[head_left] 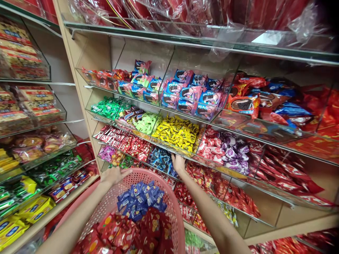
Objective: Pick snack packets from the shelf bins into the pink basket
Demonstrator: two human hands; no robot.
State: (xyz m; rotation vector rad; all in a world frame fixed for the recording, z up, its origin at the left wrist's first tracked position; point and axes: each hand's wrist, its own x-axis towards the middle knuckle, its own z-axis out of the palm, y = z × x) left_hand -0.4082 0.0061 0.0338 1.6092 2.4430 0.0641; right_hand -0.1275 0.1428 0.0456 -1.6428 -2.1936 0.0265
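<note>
A pink plastic basket (178, 208) with a perforated wall stands low in front of me. Inside it lie blue-wrapped sweets (141, 199) at the far side and red-wrapped sweets (119, 231) nearer me. My left hand (113, 176) is closed over the basket's far-left rim, with one finger stretched along it. My right hand (179, 164) reaches into a shelf compartment, beside dark blue wrapped sweets (161, 159). It is just below the shelf of yellow-wrapped sweets (176, 132). Its fingertips are partly hidden by that shelf, so what they touch cannot be made out.
Glass-fronted shelves (169, 102) slope across the view, full of packaged sweets and biscuits. Purple and white sweets (235, 150) lie right of the yellow ones. Another rack (50, 83) stands close on the left. A glass ledge (185, 37) juts out above.
</note>
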